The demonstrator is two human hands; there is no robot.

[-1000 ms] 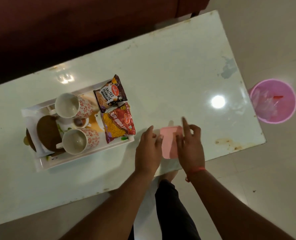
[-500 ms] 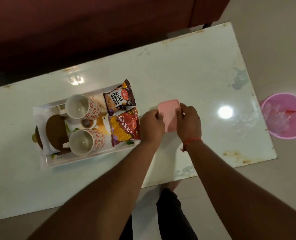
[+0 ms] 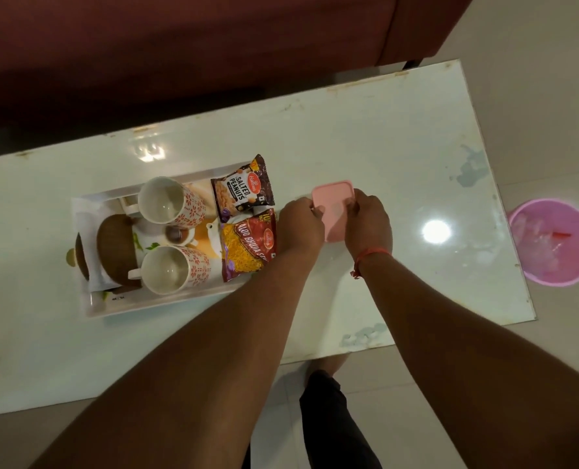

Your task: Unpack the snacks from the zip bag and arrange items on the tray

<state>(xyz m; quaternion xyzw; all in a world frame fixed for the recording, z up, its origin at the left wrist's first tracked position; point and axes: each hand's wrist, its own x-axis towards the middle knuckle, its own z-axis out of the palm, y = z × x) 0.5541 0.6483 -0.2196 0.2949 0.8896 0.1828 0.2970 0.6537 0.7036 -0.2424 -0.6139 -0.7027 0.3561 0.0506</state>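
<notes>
A small pink box with a lid point(image 3: 334, 206) sits on the white table just right of the tray, gripped on both sides by my left hand point(image 3: 299, 225) and my right hand point(image 3: 367, 220). The white tray point(image 3: 152, 304) holds a salted peanuts packet point(image 3: 242, 192) at its far right corner and an aloo bhujia packet point(image 3: 247, 247) below it. Two patterned mugs point(image 3: 171, 203) point(image 3: 173, 269) lie on their sides in the tray beside brown round coasters point(image 3: 114, 250). No zip bag is visible.
The white table point(image 3: 399, 157) has chipped edges and glare spots. A pink waste bin point(image 3: 553, 242) with plastic inside stands on the floor at the right. A dark red sofa point(image 3: 179, 45) runs along the table's far side. My leg point(image 3: 332, 418) shows below the near edge.
Both hands have carried the pink box away from the table's near edge, up and leftward to the tray's right side. The view has shifted as my head moved.
</notes>
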